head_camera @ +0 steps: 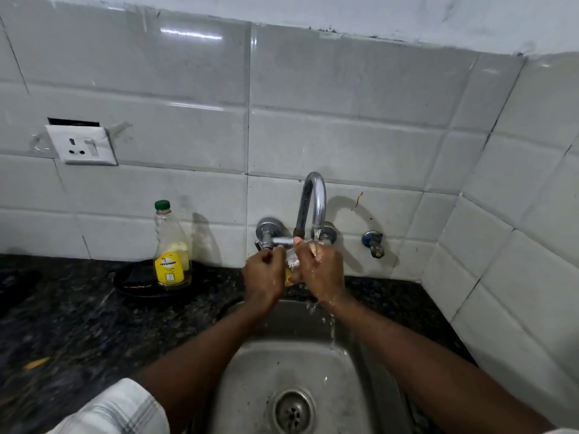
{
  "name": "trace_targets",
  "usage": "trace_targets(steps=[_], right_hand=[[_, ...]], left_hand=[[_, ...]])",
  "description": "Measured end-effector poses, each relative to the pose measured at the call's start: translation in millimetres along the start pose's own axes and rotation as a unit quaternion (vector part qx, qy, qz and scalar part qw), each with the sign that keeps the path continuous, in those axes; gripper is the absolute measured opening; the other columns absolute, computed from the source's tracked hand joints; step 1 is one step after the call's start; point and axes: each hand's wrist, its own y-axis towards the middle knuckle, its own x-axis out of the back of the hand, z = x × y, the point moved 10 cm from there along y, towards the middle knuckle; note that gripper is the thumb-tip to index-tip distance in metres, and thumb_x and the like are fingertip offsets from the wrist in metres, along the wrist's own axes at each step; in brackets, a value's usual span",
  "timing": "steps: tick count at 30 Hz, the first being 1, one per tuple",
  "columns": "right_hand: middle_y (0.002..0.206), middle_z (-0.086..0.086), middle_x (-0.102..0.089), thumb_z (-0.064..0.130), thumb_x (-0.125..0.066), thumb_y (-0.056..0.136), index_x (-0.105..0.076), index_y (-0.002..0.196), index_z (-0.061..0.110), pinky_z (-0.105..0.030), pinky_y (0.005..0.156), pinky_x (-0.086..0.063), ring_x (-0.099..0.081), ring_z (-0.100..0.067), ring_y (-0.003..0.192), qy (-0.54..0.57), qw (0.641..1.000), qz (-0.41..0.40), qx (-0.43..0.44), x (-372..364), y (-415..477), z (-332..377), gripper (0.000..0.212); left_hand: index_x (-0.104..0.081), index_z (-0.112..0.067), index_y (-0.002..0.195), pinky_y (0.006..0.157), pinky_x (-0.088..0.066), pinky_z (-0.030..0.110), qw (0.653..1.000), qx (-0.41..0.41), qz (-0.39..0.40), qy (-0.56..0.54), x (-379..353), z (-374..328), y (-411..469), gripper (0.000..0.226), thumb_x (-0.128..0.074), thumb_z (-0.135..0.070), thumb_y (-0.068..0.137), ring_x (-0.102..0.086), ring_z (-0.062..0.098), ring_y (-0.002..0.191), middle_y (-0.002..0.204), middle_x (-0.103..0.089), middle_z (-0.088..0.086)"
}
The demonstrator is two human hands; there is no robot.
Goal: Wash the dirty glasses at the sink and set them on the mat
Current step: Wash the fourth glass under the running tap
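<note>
1. One glass is held between two hands, under the running water of one curved tap and above the sink.
2. It is gripped by the right hand, whose fingers are curled round it.
3. Its other side is pinched by the curled fingers of the left hand.
4. One drain is seen in the sink.
5. One green-capped bottle is stood on the dark counter, left of the sink.
6. One socket is fixed to the tiles.

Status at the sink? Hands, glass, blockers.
Left hand and right hand both grip the glass. Glass under the running tap, above the sink. No mat in view.
</note>
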Motion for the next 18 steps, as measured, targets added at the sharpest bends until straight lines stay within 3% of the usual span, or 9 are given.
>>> trace_targets(steps=[2, 3, 6, 9, 11, 13, 14, 15, 18], right_hand=[[0.059, -0.001, -0.064, 0.03, -0.057, 0.097, -0.064, 0.068, 0.013, -0.031, 0.048, -0.053, -0.063, -0.015, 0.05, -0.039, 0.999, 0.006, 0.022, 4.6, -0.8, -2.5, 0.035], [0.058, -0.001, -0.065, 0.029, -0.058, 0.097, -0.065, 0.068, 0.012, -0.029, 0.047, -0.052, -0.063, -0.015, 0.05, -0.036, 0.999, 0.001, 0.019, 7.6, -0.9, -5.1, 0.034], [0.059, -0.008, -0.065, 0.026, -0.056, 0.098, -0.067, 0.07, 0.002, -0.028, 0.048, -0.049, -0.062, -0.017, 0.052, 0.011, 0.998, -0.042, -0.048, 11.8, 3.1, -14.4, 0.039], [0.061, -0.011, -0.066, 0.03, -0.056, 0.098, -0.065, 0.066, 0.005, -0.034, 0.053, -0.05, -0.062, -0.022, 0.055, 0.028, 0.994, -0.062, -0.087, 11.6, 4.9, -13.9, 0.042], [0.062, -0.011, -0.068, 0.03, -0.056, 0.098, -0.066, 0.069, 0.003, -0.035, 0.053, -0.051, -0.065, -0.024, 0.056, -0.027, 0.999, -0.038, -0.011, 10.5, 2.7, 1.8, 0.042], [0.063, -0.01, -0.068, 0.029, -0.056, 0.099, -0.067, 0.071, 0.005, -0.037, 0.053, -0.055, -0.066, -0.022, 0.056, -0.064, 0.997, -0.003, 0.046, 9.6, -1.2, 8.9, 0.038], [0.064, -0.01, -0.069, 0.027, -0.055, 0.099, -0.067, 0.073, 0.006, -0.04, 0.054, -0.057, -0.067, -0.022, 0.056, -0.059, 0.997, 0.006, 0.046, 9.7, -2.2, 7.1, 0.035], [0.065, -0.011, -0.069, 0.025, -0.056, 0.099, -0.067, 0.073, 0.008, -0.042, 0.055, -0.058, -0.068, -0.023, 0.058, -0.04, 0.999, -0.001, 0.031, 10.6, -2.1, 3.3, 0.032], [0.071, -0.011, -0.072, 0.026, -0.057, 0.098, -0.066, 0.071, 0.017, -0.04, 0.061, -0.06, -0.071, -0.024, 0.065, 0.048, 0.995, -0.051, -0.07, 12.6, 0.3, -11.1, 0.03]], left_hand=[[-0.062, -0.007, 0.102, 0.047, -0.051, 0.025, 0.96, 0.24, 0.148, 0.003, -24.7, 29.8, -11.6, 0.042, -0.039, -0.043, 0.103, -0.066, 0.024, 0.064, 0.082, -0.071, 0.013], [-0.061, -0.008, 0.103, 0.048, -0.051, 0.025, 0.949, 0.265, 0.17, 0.002, -29.8, 31.2, -15.5, 0.045, -0.037, -0.046, 0.103, -0.065, 0.024, 0.063, 0.084, -0.071, 0.014], [-0.066, -0.007, 0.092, 0.053, -0.046, 0.024, 0.997, 0.075, -0.016, 0.005, -5.3, 8.8, -4.2, 0.04, -0.051, -0.044, 0.1, -0.062, 0.013, 0.063, 0.08, -0.07, 0.007], [-0.065, -0.013, 0.087, 0.058, -0.045, 0.017, 0.979, -0.17, -0.116, 0.0, 9.3, -25.0, -19.3, 0.012, -0.062, -0.02, 0.095, -0.061, 0.011, 0.067, 0.075, -0.065, -0.003], [-0.065, -0.013, 0.084, 0.053, -0.049, 0.023, 0.999, -0.002, -0.018, -0.037, -5.5, 1.3, 3.5, 0.027, -0.052, -0.03, 0.1, -0.063, 0.021, 0.065, 0.072, -0.067, 0.001], [-0.062, -0.008, 0.09, 0.047, -0.046, 0.024, 0.95, 0.261, 0.165, -0.053, -34.9, 36.8, -9.8, 0.047, -0.034, -0.043, 0.102, -0.06, 0.022, 0.056, 0.07, -0.067, 0.008], [-0.062, -0.007, 0.095, 0.049, -0.047, 0.025, 0.933, 0.297, 0.195, -0.057, -40.7, 42.2, -16.3, 0.05, -0.031, -0.047, 0.102, -0.061, 0.022, 0.058, 0.074, -0.068, 0.01], [-0.063, -0.007, 0.099, 0.054, -0.051, 0.029, 0.948, 0.27, 0.162, -0.046, -36.0, 42.0, -12.1, 0.051, -0.035, -0.05, 0.101, -0.065, 0.023, 0.064, 0.079, -0.07, 0.01], [-0.068, -0.011, 0.095, 0.066, -0.059, 0.03, 0.996, -0.062, -0.064, -0.01, 4.4, -7.9, -6.2, 0.027, -0.056, -0.034, 0.098, -0.072, 0.02, 0.078, 0.086, -0.072, 0.003]])
